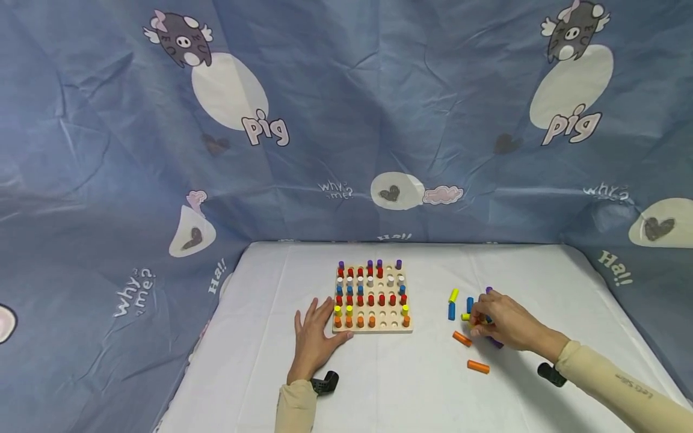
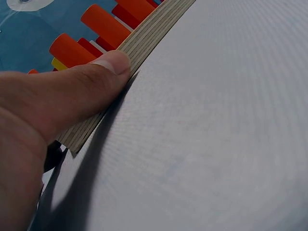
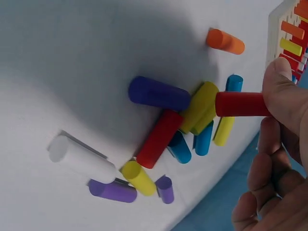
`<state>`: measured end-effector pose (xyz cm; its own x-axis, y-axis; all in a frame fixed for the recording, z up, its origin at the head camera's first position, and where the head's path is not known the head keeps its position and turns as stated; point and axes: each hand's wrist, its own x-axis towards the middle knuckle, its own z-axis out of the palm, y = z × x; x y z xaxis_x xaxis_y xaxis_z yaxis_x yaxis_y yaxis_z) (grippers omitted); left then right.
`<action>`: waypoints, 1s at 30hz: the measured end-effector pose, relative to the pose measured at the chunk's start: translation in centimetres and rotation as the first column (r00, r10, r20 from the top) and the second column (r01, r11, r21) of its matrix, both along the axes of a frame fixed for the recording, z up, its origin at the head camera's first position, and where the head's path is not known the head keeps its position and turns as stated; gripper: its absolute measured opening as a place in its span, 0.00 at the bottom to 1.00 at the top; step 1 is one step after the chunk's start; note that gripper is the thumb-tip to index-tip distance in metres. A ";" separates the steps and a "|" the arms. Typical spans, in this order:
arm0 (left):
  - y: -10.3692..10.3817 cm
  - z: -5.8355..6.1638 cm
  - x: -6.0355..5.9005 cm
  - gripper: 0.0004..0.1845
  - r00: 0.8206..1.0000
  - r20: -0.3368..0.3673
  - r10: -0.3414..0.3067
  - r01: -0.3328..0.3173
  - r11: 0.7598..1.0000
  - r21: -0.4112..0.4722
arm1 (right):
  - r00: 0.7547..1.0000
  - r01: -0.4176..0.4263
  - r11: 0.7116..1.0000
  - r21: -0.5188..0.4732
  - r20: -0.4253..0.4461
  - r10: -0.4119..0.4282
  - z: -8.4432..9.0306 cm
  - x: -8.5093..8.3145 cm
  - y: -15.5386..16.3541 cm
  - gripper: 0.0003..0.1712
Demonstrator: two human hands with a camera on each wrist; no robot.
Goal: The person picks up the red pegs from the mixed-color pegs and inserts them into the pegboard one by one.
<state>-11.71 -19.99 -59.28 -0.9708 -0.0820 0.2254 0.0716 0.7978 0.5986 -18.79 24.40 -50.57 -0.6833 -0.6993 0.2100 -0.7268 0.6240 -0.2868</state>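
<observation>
A wooden pegboard (image 1: 373,330) holds rows of upright purple, red, white, blue, yellow and orange pegs, with some bare holes. My left hand (image 1: 314,346) rests at its front left corner, fingers spread by the left side. In the left wrist view, the thumb (image 2: 91,82) presses on the board's layered edge (image 2: 154,36). Over the loose pegs at the right, my right hand (image 1: 511,322) pinches a red peg (image 3: 240,104) between thumb and fingers. Below it lie another red peg (image 3: 160,138), a dark blue peg (image 3: 159,94) and a white peg (image 3: 82,159).
Scattered about the right hand are an orange peg (image 1: 478,366), a second orange peg (image 1: 462,338), a blue peg (image 1: 452,311) and a yellow peg (image 1: 453,295). The white tabletop (image 1: 260,361) meets a blue printed curtain (image 1: 335,120) behind and at both sides.
</observation>
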 end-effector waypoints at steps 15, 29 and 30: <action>0.1 0.0 0.0 0.47 1.000 -0.004 0.007 -0.007 1.000 -0.006 | 0.991 0.021 1.000 -0.023 -0.132 -0.024 2.0 -2.0 -1.7 0.16; 0.1 0.3 0.1 0.47 1.000 0.008 0.008 -0.008 1.000 -0.001 | 0.987 0.030 1.000 0.010 -0.160 -0.028 5.2 -5.5 -5.7 0.14; 0.1 0.3 0.1 0.47 1.000 0.009 0.009 -0.009 1.000 0.002 | 0.985 0.028 0.999 0.015 -0.171 -0.025 5.5 -5.9 -6.0 0.14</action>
